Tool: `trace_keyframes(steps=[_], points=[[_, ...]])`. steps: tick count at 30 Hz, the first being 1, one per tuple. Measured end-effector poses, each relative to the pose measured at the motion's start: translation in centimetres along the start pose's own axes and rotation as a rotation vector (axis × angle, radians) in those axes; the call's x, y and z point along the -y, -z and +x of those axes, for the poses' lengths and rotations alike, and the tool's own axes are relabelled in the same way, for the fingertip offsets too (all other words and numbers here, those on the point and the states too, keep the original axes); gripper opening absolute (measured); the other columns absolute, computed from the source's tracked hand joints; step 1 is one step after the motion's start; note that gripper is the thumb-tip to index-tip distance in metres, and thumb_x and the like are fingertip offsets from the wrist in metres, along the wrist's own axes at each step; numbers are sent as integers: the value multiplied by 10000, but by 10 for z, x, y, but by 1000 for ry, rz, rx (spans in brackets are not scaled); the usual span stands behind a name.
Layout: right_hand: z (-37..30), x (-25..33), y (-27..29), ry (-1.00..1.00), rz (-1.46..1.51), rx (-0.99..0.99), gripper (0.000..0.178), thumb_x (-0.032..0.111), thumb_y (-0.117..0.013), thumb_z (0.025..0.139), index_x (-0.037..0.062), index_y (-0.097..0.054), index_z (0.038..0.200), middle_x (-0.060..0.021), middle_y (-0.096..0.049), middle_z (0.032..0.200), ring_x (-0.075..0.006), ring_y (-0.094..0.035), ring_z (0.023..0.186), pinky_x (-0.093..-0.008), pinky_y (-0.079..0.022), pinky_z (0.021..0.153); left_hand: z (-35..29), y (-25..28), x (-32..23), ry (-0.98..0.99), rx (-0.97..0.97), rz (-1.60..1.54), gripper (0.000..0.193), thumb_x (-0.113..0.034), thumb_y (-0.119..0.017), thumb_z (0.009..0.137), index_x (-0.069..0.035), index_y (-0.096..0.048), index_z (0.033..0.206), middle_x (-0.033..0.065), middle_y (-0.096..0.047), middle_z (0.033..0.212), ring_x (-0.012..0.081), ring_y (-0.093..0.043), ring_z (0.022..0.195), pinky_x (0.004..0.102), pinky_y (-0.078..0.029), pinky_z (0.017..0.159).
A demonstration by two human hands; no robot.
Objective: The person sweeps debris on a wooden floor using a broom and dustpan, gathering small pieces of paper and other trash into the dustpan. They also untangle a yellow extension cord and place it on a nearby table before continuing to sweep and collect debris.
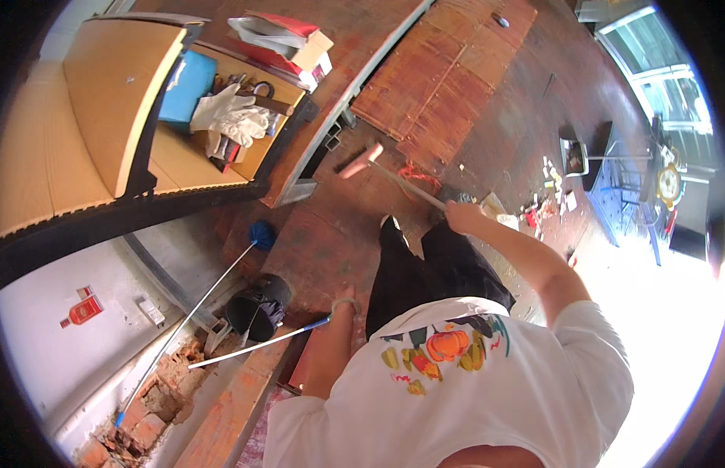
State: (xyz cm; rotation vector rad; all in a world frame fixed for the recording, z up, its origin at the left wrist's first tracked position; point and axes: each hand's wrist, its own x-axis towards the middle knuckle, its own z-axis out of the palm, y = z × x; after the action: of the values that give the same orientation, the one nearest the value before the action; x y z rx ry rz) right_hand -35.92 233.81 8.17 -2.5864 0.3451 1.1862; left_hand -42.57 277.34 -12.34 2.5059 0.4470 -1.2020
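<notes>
My right hand is closed around the handle of a broom. Its pale red head rests on the dark reddish floor ahead of my feet, near the metal leg of a table. A tangle of thin red strands lies close beside the handle. Low at my left side hangs my left hand, with a band at its wrist. Its fingers are too dim and small to make out. Just beside that forearm, the blue end of a white pole shows.
A dark bin and a blue-headed brush stand left. An open cabinet compartment holds white gloves. Wooden boards lie ahead. Right are scattered litter, a long-handled dustpan and blue folding furniture.
</notes>
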Motion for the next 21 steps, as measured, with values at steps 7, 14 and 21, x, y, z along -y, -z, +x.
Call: trace_keyframes(steps=[7,14,21], points=[[60,-32,-121,-184,168,19,282,225,-412,846,57,-477,1063,-149,-623,908,-311,-618,833,-432,-494,659,-82,54,-35,110,208,-228,327,-237,-555,792,-2,-564,1020,106,-611,845,216,-587,781,322,-475,687],[-94,-176,-227,-434,102,77,334,222,-419,861,96,-442,1170,-100,-633,902,-275,-624,825,-395,-499,655,-46,15,-15,75,191,-479,287,-253,-540,821,-23,-574,988,69,-603,812,162,-576,720,297,-465,648],[-260,-246,-302,-649,391,-3,267,215,-429,864,117,-484,1106,-140,-629,840,-289,-622,775,-404,-479,600,-70,-41,-99,-153,288,-50,273,-254,-553,813,-25,-598,955,85,-621,880,170,-587,810,306,-459,727]])
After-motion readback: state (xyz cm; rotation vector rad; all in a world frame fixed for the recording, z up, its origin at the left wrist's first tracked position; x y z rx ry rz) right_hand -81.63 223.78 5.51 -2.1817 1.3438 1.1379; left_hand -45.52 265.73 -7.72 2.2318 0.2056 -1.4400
